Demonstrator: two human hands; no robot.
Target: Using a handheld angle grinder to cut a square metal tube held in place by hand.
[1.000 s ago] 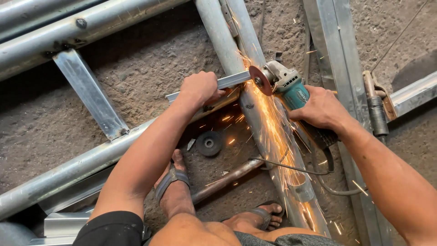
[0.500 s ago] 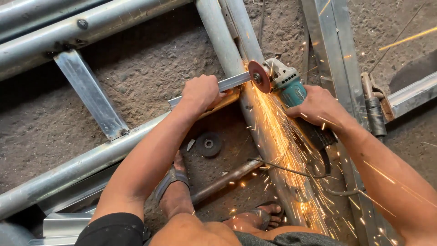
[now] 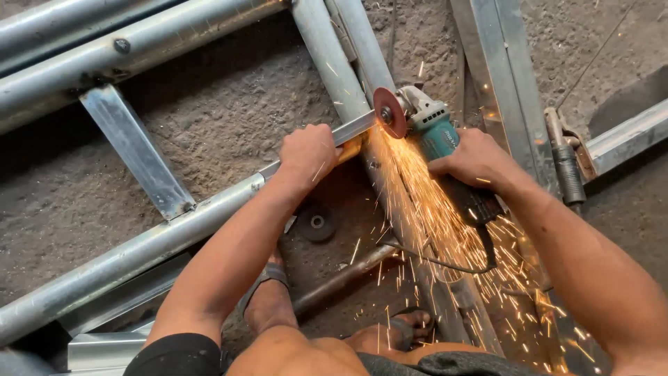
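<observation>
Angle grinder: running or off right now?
Running: sparks stream from the disc of the angle grinder where it meets the metal bar.

Grinder at the pipe joint, on the floor

Angle grinder (image 3: 435, 129) sits at three o'clock of the flat bar (image 3: 316, 150); spare disc (image 3: 317, 222) lies at six o'clock, between sloping pipe (image 3: 139, 251) and upright pipe (image 3: 327, 56).

One angle grinder (image 3: 435, 132); one loose grinding disc (image 3: 316, 223); two hands; two sandalled feet.

teal angle grinder (image 3: 435, 129), sparking on steel tube (image 3: 351, 132)
</observation>
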